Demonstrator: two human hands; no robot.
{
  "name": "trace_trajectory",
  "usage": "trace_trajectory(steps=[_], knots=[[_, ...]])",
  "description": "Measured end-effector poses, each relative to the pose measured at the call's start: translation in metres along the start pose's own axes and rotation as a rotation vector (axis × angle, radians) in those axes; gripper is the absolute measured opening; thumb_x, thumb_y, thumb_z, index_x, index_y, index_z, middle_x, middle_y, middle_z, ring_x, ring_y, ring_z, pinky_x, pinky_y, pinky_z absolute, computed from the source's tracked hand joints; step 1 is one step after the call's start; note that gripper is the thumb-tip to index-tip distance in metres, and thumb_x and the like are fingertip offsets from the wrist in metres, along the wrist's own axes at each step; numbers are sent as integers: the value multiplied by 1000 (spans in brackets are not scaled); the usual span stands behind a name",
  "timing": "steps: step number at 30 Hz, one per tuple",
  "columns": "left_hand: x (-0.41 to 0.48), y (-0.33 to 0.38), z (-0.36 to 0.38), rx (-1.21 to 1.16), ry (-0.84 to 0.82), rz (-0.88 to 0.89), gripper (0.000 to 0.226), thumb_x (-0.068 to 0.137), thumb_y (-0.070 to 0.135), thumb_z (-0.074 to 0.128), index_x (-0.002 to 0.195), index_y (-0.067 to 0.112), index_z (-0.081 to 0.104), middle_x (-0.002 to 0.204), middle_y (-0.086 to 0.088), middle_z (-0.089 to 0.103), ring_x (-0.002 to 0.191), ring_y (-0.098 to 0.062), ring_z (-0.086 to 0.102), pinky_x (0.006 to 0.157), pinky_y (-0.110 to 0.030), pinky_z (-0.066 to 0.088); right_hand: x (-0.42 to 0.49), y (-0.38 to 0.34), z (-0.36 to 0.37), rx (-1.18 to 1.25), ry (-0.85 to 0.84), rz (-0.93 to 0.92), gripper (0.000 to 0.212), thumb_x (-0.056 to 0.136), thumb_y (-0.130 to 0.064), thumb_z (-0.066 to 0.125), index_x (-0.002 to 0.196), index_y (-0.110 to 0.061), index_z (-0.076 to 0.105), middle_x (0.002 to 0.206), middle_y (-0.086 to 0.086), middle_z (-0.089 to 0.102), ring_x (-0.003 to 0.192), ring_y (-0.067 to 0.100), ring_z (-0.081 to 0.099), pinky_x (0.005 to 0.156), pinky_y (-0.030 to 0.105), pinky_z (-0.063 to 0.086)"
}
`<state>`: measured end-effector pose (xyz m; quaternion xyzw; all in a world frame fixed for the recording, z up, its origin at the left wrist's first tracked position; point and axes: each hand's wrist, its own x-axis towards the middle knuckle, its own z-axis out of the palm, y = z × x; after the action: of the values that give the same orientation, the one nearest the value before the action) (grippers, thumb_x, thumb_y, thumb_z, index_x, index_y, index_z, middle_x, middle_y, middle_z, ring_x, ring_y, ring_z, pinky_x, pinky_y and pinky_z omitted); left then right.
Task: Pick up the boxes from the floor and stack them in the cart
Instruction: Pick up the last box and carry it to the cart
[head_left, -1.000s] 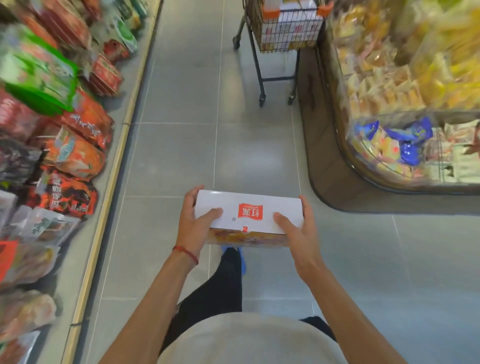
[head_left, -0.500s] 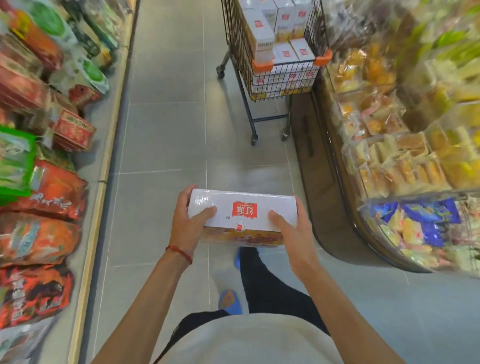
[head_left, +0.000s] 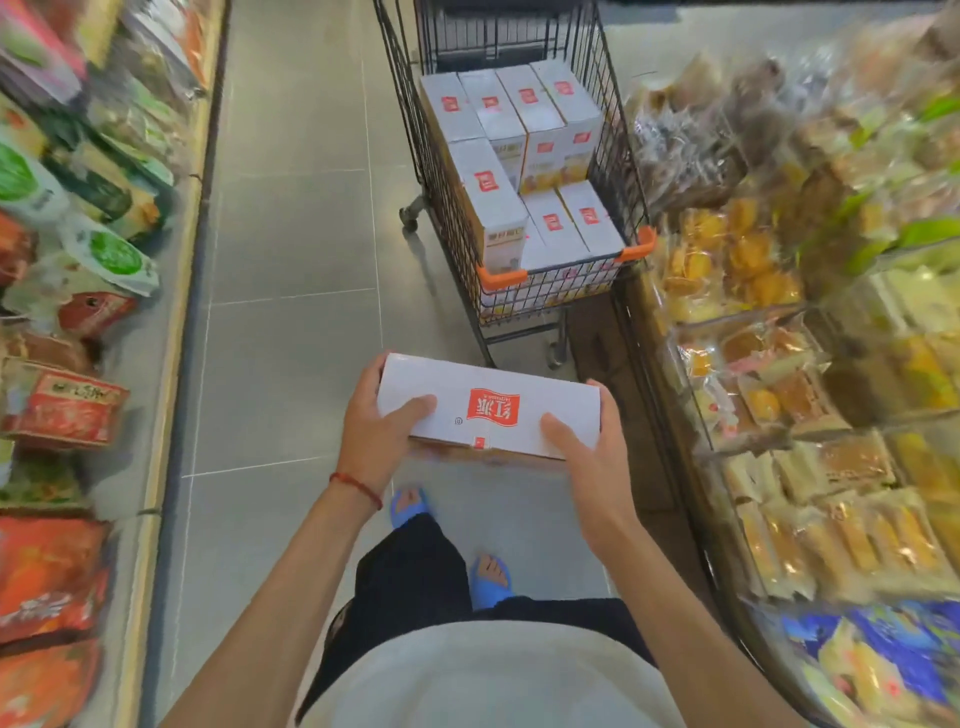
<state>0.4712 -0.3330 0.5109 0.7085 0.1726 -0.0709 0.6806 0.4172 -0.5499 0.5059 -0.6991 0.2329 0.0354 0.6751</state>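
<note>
The left shelf packets (head_left: 78, 249) and right display packets (head_left: 831, 374) are blurred, their labels unreadable. The top edge cuts off the cart (head_left: 618, 156), and its lower boxes (head_left: 576, 228) are half hidden behind wire.

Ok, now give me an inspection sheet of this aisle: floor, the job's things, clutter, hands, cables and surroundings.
Surface: grey tiled floor of a shop aisle.
Job's things: white box with a red logo, held roughly level in front of the person; wire cart ahead, apart from it, holding stacked boxes of the same kind, some standing upright.
Clutter: nothing seen.
Hands: left hand grips the box's left end, right hand its right end, thumbs on top; red string on the left wrist.
Cables: nothing seen.
Surroundings: snack bags on shelves at the left; wrapped cakes in a display at the right, beside the cart.
</note>
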Motion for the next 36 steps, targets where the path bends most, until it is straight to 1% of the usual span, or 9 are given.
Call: trace_trajectory(steps=[5,10,12,16,18,23,27,30,36], knots=[[111,55,21,43,-115,70,45,85,-6,69,124,11,55,105,4,64,87,0,67,61,-12,53,86,-38,33,21,141,-1,68,97,-28,70,153,-31,32,135,-8,59,122,8,62,94,23,56],[211,106,36,141,-288,152,59,72,18,73,128,19,55,119,0,63,106,-12,62,73,-13,52,148,-73,64,116,278,43,76,94,-40,72,156,-35,27,144,-12,53,128,9,57,107,31,49],[243,125,46,170,-359,174,63,73,19,73,133,19,53,127,-3,62,114,-16,61,76,-15,54,166,-86,72,176,321,62,83,89,-48,74,157,-34,28,143,-14,56,129,9,58,114,41,46],[296,158,73,197,-485,203,66,80,13,76,139,24,50,136,-1,58,124,-19,58,90,-34,59,197,-107,79,231,418,65,56,94,-40,71,143,-32,45,130,-14,66,121,9,64,111,45,49],[321,168,90,224,-517,224,68,78,14,77,140,23,50,137,-1,57,125,-19,56,94,-36,58,216,-115,78,279,466,65,48,97,-31,70,139,-30,49,129,-10,68,120,11,66,109,45,51],[370,185,142,268,-584,248,68,83,12,76,143,24,48,138,6,54,126,-12,54,95,-34,57,265,-132,69,321,549,46,50,99,-27,68,143,-26,44,134,-7,65,118,8,66,95,29,57],[409,191,183,362,-627,227,67,89,15,72,148,29,43,144,6,49,129,-13,50,100,-39,55,306,-137,57,318,585,44,46,100,-22,66,139,-26,44,131,-8,64,106,-9,65,78,9,53],[434,192,208,438,-656,203,66,91,20,70,148,31,40,145,8,46,126,-13,50,100,-37,54,332,-140,51,350,583,83,47,101,-20,64,141,-25,42,130,-10,62,97,-17,64,72,5,51],[480,194,239,488,-698,131,61,90,13,71,141,24,39,129,10,51,112,-4,55,89,-23,56,375,-146,49,384,597,123,59,101,-14,61,153,-14,33,132,-5,60,92,-21,64,69,3,50]])
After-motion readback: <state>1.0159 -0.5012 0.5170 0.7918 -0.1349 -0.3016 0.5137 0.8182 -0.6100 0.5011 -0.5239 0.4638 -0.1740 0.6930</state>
